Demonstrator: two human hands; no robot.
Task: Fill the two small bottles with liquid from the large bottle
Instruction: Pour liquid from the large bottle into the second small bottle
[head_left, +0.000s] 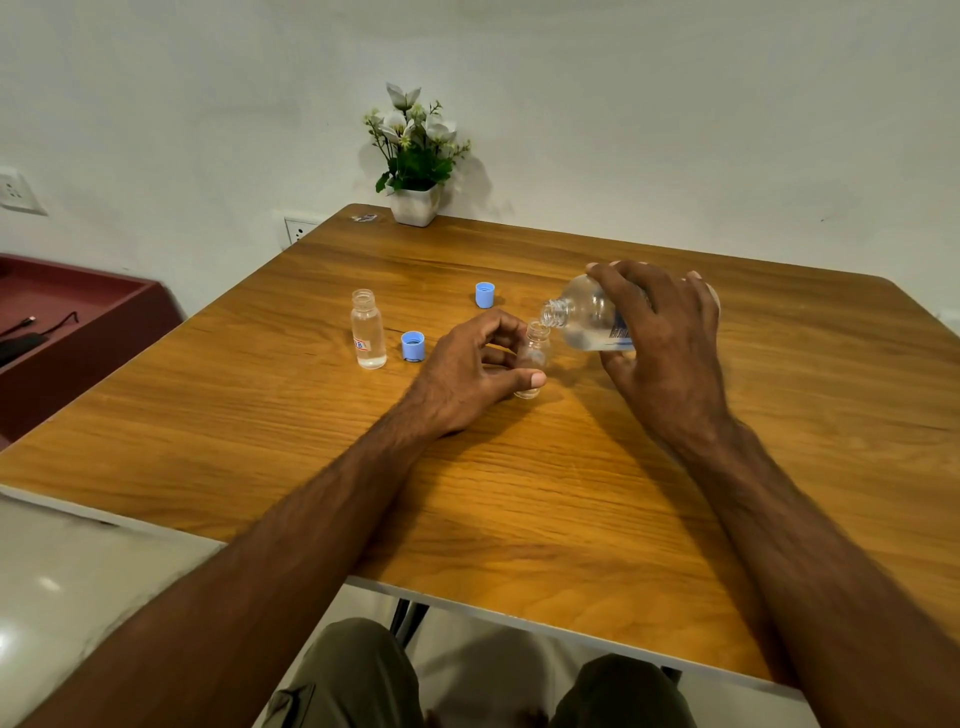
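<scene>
Worktop (519, 467): smooth wood.
Large bottle (587, 317): light, thin, likely squashy; right hand (665, 343) wraps its body.
Small bottle (535, 353): tippy; left hand (467, 369) pinches it.

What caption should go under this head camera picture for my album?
Right hand tips the large bottle over a small bottle steadied by the left hand; another small bottle stands filled.

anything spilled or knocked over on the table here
Nothing stands out. No puddle shows on the wooden table. The filled small bottle stands upright, both blue caps sit loose nearby, and the large bottle is tilted only for pouring into the held small bottle.
</scene>
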